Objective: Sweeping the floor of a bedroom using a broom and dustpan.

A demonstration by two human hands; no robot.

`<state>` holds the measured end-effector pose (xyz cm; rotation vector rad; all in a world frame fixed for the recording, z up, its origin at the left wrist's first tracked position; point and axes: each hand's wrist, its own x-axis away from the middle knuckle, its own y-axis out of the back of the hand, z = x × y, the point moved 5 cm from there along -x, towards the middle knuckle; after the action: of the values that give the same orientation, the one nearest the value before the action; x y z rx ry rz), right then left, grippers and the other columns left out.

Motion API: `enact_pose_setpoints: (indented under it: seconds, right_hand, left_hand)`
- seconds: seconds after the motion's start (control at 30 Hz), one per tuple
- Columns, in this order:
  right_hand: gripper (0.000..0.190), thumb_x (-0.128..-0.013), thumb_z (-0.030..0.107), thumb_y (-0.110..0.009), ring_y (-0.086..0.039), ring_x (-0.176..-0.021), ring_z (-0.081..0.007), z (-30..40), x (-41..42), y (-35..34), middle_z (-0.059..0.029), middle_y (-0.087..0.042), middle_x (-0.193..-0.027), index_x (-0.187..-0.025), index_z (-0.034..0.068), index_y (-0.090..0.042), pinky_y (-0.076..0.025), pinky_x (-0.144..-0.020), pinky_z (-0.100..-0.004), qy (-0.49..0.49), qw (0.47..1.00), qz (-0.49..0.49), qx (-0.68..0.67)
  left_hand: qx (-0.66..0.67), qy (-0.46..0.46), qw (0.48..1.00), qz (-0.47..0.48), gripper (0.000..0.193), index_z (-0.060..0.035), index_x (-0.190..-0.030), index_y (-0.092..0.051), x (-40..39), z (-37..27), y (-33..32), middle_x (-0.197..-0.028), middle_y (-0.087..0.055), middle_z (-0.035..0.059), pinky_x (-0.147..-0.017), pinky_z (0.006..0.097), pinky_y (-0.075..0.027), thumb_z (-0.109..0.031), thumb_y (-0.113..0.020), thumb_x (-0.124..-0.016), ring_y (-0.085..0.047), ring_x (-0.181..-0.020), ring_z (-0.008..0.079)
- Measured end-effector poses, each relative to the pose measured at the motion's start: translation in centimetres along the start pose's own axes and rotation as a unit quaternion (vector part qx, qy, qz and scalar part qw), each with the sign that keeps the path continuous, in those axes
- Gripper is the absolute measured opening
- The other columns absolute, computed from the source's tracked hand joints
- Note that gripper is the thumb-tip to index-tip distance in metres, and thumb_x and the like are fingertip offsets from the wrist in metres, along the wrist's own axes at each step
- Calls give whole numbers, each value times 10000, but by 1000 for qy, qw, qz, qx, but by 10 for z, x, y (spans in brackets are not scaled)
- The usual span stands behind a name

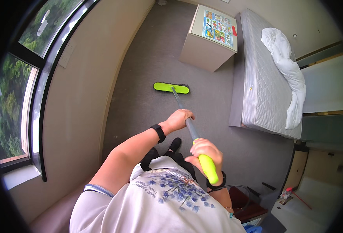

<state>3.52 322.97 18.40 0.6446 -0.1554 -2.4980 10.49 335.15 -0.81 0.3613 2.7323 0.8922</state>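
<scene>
A push broom with a lime-green head (pixel 171 88) and dark bristles rests on the grey floor ahead of me. Its grey pole (pixel 191 128) slants back towards my body and ends in a lime-green grip. My left hand (pixel 180 118) is wrapped around the pole partway up, with a black band on that wrist. Nearer my chest, my right hand (pixel 207 153) closes around the top of the handle by the green grip. One black shoe (pixel 175 144) shows on the floor below the pole.
A light cabinet (pixel 200 51) with a picture sheet on top stands ahead, beside a bed with a bare mattress (pixel 266 102) and a crumpled white duvet (pixel 289 70). The wall (pixel 81 96) and windows run along the left. A dark red chair (pixel 244 204) stands at lower right.
</scene>
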Motion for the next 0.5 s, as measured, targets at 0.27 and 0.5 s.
enact_pose_setpoints:
  seconds: [0.27, 0.5]
  right_hand:
    - [312, -623, 65, -839, -642, -796, -254, -11, -7, -39, -86, -639, -801, -815, 33, -595, -504, -861, -423, -32, 996, 33, 79]
    - [303, -590, 85, -848, -642, -739, -247, 21, -16, -54, -79, -624, -740, -755, 30, -600, -522, -831, -410, -21, 993, 63, 95]
  left_hand:
    - [2, 72, 997, 1, 175, -70, -869, -613, 20, 66, -13, -909, -632, 117, -827, 403, -489, -150, -713, -749, -612, -916, 324]
    - [-9, 49, 999, -12, 189, -75, -774, -597, 47, 37, 3, -785, -625, 92, -795, 416, -468, -204, -730, -739, -612, -838, 319]
